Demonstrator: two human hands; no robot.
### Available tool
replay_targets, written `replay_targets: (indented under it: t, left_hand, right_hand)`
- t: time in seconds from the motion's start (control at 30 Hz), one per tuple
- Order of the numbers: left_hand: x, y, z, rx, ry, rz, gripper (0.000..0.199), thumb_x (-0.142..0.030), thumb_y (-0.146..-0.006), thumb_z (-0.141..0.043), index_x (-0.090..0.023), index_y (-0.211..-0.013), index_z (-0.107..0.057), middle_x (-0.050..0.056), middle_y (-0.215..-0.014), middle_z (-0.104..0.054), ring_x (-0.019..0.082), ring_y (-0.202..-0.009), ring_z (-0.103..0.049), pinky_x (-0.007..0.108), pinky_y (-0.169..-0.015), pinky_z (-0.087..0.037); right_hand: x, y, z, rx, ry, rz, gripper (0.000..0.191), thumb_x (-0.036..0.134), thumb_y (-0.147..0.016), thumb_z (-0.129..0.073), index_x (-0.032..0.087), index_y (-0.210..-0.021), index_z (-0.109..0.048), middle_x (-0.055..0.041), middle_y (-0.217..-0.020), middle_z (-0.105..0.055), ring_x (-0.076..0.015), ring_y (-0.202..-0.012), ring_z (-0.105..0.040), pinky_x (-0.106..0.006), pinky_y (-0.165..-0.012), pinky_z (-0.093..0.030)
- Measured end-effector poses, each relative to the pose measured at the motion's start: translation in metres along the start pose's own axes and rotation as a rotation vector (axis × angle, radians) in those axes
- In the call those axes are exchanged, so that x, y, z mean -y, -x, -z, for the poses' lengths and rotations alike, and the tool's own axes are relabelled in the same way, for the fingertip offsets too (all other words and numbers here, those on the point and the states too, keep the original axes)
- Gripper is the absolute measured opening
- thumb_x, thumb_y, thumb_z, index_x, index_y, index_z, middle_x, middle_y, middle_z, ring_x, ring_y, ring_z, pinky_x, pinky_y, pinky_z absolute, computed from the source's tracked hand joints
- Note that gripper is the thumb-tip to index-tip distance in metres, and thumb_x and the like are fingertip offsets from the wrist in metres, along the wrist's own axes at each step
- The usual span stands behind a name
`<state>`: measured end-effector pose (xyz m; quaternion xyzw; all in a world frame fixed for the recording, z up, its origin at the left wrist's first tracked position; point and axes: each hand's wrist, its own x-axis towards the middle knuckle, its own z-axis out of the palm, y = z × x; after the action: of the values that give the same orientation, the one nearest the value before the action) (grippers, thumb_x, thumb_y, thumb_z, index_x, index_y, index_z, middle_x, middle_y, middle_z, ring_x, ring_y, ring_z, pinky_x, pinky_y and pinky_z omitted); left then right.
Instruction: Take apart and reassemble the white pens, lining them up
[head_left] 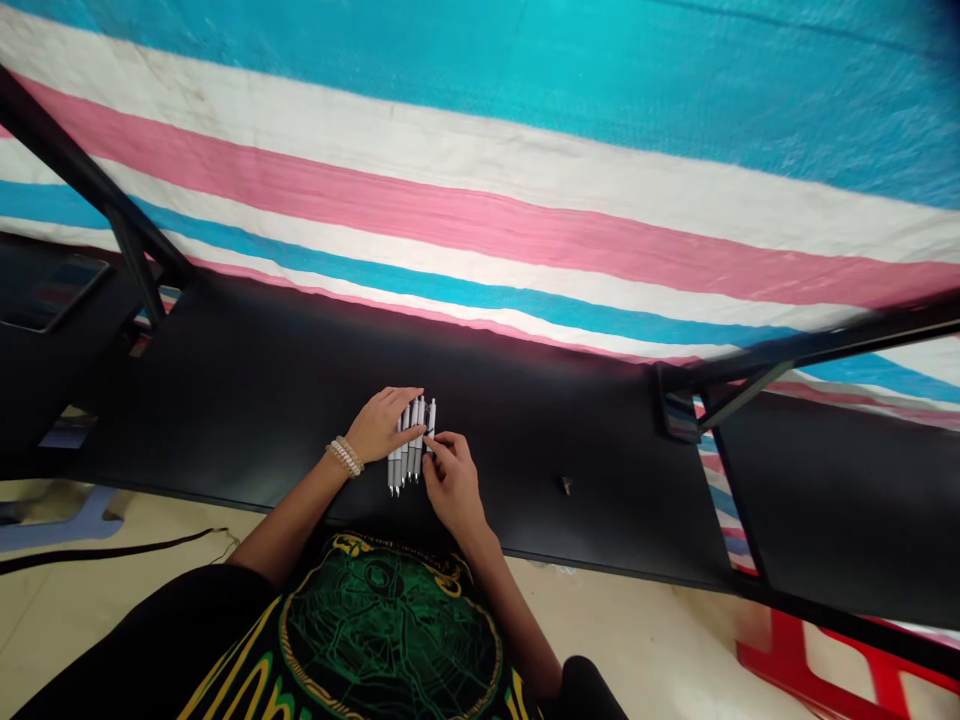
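Several white-and-grey retractable pens (411, 447) stand side by side in a tight bunch on the black tabletop (247, 380), their tips pointing toward me. My left hand (382, 425) lies across the pens' upper left side, with its fingers wrapped over the barrels. My right hand (451, 485) comes in from the lower right, its fingertips pressed against the pens' right side. Beaded bracelets (345, 457) circle my left wrist. The lower parts of the pens show below my left hand, and the hands hide some of the barrels.
A small dark object (565, 486) sits on the tabletop right of my hands. Black metal frame bars (127, 205) cross the view beyond a striped blue, white and pink tarpaulin (480, 170). A cable (105, 552) lies on the beige floor, and a red plastic object (817, 665) stands at lower right.
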<state>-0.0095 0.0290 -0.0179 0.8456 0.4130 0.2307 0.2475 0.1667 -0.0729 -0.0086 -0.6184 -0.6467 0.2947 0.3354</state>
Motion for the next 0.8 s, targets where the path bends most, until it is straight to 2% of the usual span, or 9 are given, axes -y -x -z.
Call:
replay_targets:
  t: [0.3,0.6,0.7,0.8]
  left_hand:
    - [0.0022,0.0007,-0.0032,-0.033,0.014,-0.009,0.062,-0.044,-0.088,-0.064,-0.019,-0.143,-0.047,0.01,-0.136,-0.06,0.028,-0.125,-0.055,0.045,-0.108,-0.043]
    - [0.0015,0.0009,-0.0029,-0.058,0.037,-0.001,0.065,-0.053,-0.091,-0.059,-0.018,-0.144,-0.045,0.011,-0.138,-0.059,0.027,-0.125,-0.055,0.044,-0.109,-0.043]
    - [0.0035,0.0015,-0.003,-0.068,0.08,0.028,0.067,-0.053,-0.091,-0.06,-0.019,-0.146,-0.042,0.011,-0.14,-0.058,0.026,-0.124,-0.056,0.045,-0.109,-0.044]
    - [0.0057,0.0014,-0.0025,-0.105,0.193,0.061,0.058,-0.047,-0.095,-0.055,-0.02,-0.145,-0.044,0.011,-0.138,-0.058,0.023,-0.121,-0.059,0.043,-0.108,-0.046]
  right_hand:
    - [0.0011,-0.0031,-0.0014,0.005,-0.001,-0.022,0.032,0.02,-0.093,-0.051,0.017,-0.12,-0.066,-0.0128,-0.118,-0.056,-0.0147,-0.076,-0.06,-0.033,-0.075,-0.057]
    - [0.002,-0.0047,-0.0011,0.009,-0.015,-0.021,0.03,0.02,-0.092,-0.053,0.018,-0.12,-0.064,-0.0114,-0.118,-0.054,-0.0117,-0.069,-0.058,-0.033,-0.073,-0.057]
    - [0.0024,-0.004,-0.0003,0.007,-0.031,-0.029,0.03,0.02,-0.092,-0.053,0.018,-0.121,-0.062,-0.0108,-0.118,-0.054,-0.0111,-0.068,-0.058,-0.032,-0.073,-0.056]
    - [0.0013,-0.0029,-0.0001,0.012,-0.045,-0.034,0.03,0.021,-0.092,-0.054,0.018,-0.121,-0.061,-0.011,-0.119,-0.054,-0.0115,-0.07,-0.058,-0.032,-0.073,-0.056]
